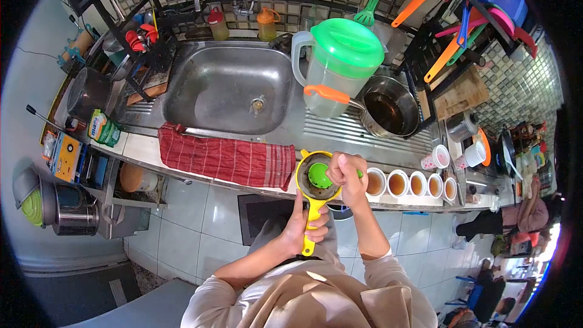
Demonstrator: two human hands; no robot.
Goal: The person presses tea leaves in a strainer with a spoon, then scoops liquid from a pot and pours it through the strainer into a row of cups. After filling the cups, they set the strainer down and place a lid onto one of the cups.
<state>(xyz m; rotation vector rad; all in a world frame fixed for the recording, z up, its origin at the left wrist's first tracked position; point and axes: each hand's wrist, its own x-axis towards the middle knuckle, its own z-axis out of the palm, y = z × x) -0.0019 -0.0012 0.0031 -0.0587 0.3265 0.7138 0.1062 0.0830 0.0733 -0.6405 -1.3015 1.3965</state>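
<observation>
One yellow strainer point(314, 209) points its handle toward the person point(331, 297), the left hand point(303, 228) with fingers wrapped round it; the right hand point(348, 177), nearer the bowl, grips a green scoop point(319, 175) over the mesh, left of five filled cups point(418, 183) on the surface point(373, 153).

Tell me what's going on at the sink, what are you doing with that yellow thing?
The person's left hand grips the yellow strainer by its handle, and the right hand holds a small green scoop in the strainer's bowl. Five cups of brown liquid stand in a row along the counter's front edge, beside the right hand. Behind them, a pot with dark liquid inside sits on the drainboard, next to a pitcher with a green lid.
</observation>
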